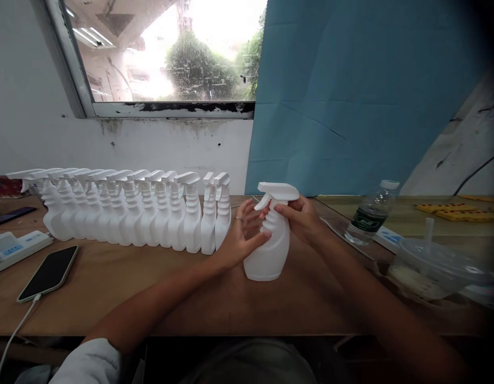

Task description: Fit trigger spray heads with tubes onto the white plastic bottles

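A white spray bottle [266,260] with a white trigger head stands upright on the brown table, its nozzle facing left. Gripping its neck just under the head is my right hand [305,217], thumb in front. My left hand [243,234] is at the bottle's left side with fingers spread apart and loosely curved; its thumb lies across the front of the body, and whether it presses there I cannot tell. Left of it runs a row of several similar white spray bottles [132,216], set close together, most with nozzles turned left.
A phone [49,273] on a white cable and a power strip [21,250] lie at left. At right stand a water bottle [369,216] and a clear lidded cup [422,266] with a straw. Yellow pieces [462,213] lie behind them. A blue sheet [330,106] covers the back wall.
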Demonstrator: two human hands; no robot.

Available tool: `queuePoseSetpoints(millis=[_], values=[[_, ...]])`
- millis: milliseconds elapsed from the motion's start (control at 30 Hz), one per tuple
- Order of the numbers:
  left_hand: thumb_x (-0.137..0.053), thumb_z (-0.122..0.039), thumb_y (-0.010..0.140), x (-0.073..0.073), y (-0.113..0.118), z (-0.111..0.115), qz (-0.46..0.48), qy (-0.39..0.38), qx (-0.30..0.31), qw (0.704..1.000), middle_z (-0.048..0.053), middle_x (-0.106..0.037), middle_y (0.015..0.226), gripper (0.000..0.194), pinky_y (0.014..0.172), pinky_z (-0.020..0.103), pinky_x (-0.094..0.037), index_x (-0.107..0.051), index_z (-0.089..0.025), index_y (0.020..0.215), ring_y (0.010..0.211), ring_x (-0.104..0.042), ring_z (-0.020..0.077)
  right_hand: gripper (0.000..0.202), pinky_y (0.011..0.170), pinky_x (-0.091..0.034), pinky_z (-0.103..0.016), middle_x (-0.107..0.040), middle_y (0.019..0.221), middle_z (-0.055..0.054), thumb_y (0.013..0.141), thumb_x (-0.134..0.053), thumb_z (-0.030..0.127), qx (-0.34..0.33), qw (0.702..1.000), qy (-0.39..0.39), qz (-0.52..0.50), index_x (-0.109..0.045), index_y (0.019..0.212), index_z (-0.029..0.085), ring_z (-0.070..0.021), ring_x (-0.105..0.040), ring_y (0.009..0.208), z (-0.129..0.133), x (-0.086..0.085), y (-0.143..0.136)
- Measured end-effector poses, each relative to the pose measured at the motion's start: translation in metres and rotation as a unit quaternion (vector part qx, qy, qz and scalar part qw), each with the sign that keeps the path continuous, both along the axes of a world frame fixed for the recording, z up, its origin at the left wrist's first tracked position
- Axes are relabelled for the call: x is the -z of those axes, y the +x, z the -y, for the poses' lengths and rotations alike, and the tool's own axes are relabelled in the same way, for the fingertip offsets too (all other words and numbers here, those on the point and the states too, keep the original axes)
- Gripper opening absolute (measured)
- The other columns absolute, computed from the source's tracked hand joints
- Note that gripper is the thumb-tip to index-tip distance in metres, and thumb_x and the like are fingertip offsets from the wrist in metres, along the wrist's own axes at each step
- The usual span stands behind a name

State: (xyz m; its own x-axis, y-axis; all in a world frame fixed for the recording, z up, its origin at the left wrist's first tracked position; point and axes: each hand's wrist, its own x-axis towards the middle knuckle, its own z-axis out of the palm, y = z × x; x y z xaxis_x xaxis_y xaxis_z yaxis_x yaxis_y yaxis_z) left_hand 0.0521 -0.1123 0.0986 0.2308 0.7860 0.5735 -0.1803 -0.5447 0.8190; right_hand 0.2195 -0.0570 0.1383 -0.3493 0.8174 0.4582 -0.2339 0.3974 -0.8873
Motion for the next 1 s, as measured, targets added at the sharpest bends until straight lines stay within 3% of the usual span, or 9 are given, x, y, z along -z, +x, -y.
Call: queuePoseSetpoints(millis=[67, 133, 233, 333, 467, 633, 833, 1000], values=[[-0.064, -0.030, 0.088, -0.028, 0.005, 0.000, 0.007, 0.035, -0.065, 0.997, 0.010, -0.043, 0.147, 0.066, 0.098, 0.037, -0.050, -0.030, -0.031, 0.144, 0.128, -0.051, 0.0257, 0.045, 0.064, -0.057, -0.036, -0.073, 0.082, -0.004, 0.063, -0.084, 0.046, 0.014, 0.999, -0.007, -0.031, -0.062, 0.094, 0.023, -0.0247, -0.070, 0.073, 0.000, 0.007, -0.007], [-0.064, -0.035, 0.089, -0.054, 0.007, -0.003, -0.021, 0.050, -0.099, 0.994, 0.008, -0.055, 0.134, 0.059, 0.082, 0.032, -0.056, -0.038, -0.030, 0.141, 0.106, -0.063, 0.0220, 0.048, 0.057, -0.056, -0.036, -0.072, 0.079, -0.002, 0.064, -0.082, 0.048, 0.021, 0.999, -0.012, -0.045, -0.059, 0.098, 0.025, -0.0248, -0.070, 0.069, 0.001, 0.012, -0.012], [-0.065, -0.037, 0.087, -0.076, 0.007, -0.011, -0.079, 0.086, -0.125, 0.985, 0.005, -0.068, 0.105, 0.033, 0.069, 0.028, -0.054, -0.065, -0.022, 0.117, 0.078, -0.065, 0.0153, 0.049, 0.050, -0.054, -0.034, -0.070, 0.074, -0.001, 0.068, -0.079, 0.048, 0.021, 0.998, -0.013, -0.052, -0.054, 0.105, 0.026, -0.0234, -0.068, 0.060, 0.007, 0.017, -0.016], [-0.066, -0.034, 0.086, -0.080, 0.004, -0.016, -0.105, 0.118, -0.162, 0.974, 0.004, -0.070, 0.092, 0.019, 0.066, 0.025, -0.051, -0.074, -0.018, 0.095, 0.074, -0.062, 0.0133, 0.044, 0.051, -0.054, -0.035, -0.070, 0.079, -0.004, 0.075, -0.071, 0.053, 0.025, 0.997, 0.003, -0.072, -0.054, 0.105, 0.025, -0.0242, -0.069, 0.065, 0.012, 0.021, -0.016], [-0.066, -0.030, 0.085, -0.080, -0.003, -0.017, -0.128, 0.122, -0.157, 0.972, 0.003, -0.072, 0.092, 0.019, 0.063, 0.023, -0.048, -0.074, -0.019, 0.098, 0.072, -0.061, 0.0117, 0.036, 0.052, -0.054, -0.034, -0.070, 0.079, -0.006, 0.078, -0.068, 0.053, 0.020, 0.997, 0.008, -0.071, -0.056, 0.094, 0.023, -0.0241, -0.069, 0.066, 0.017, 0.022, -0.016], [-0.066, -0.027, 0.085, -0.087, -0.007, -0.013, -0.142, 0.093, -0.123, 0.978, 0.002, -0.071, 0.088, 0.016, 0.064, 0.022, -0.047, -0.074, -0.018, 0.095, 0.066, -0.060, 0.0092, 0.044, 0.055, -0.054, -0.033, -0.068, 0.078, 0.000, 0.077, -0.073, 0.044, 0.018, 0.994, 0.028, -0.108, -0.051, 0.111, 0.028, -0.0197, -0.067, 0.061, 0.021, 0.021, -0.020], [-0.067, -0.028, 0.084, -0.087, -0.007, -0.014, -0.149, 0.100, -0.143, 0.973, 0.002, -0.071, 0.086, 0.016, 0.063, 0.023, -0.045, -0.074, -0.017, 0.093, 0.067, -0.059, 0.0099, 0.044, 0.052, -0.053, -0.028, -0.066, 0.079, 0.002, 0.075, -0.078, 0.039, 0.035, 0.995, 0.032, -0.091, -0.048, 0.106, 0.028, -0.0170, -0.066, 0.061, 0.024, 0.018, -0.022], [-0.068, -0.030, 0.083, -0.087, -0.010, -0.015, -0.139, 0.089, -0.123, 0.979, 0.003, -0.072, 0.089, 0.017, 0.065, 0.023, -0.045, -0.073, -0.016, 0.093, 0.072, -0.061, 0.0112, 0.048, 0.049, -0.051, -0.026, -0.065, 0.070, 0.003, 0.074, -0.079, 0.041, 0.058, 0.995, 0.030, -0.073, -0.048, 0.108, 0.027, -0.0163, -0.064, 0.056, 0.024, 0.019, -0.025]])
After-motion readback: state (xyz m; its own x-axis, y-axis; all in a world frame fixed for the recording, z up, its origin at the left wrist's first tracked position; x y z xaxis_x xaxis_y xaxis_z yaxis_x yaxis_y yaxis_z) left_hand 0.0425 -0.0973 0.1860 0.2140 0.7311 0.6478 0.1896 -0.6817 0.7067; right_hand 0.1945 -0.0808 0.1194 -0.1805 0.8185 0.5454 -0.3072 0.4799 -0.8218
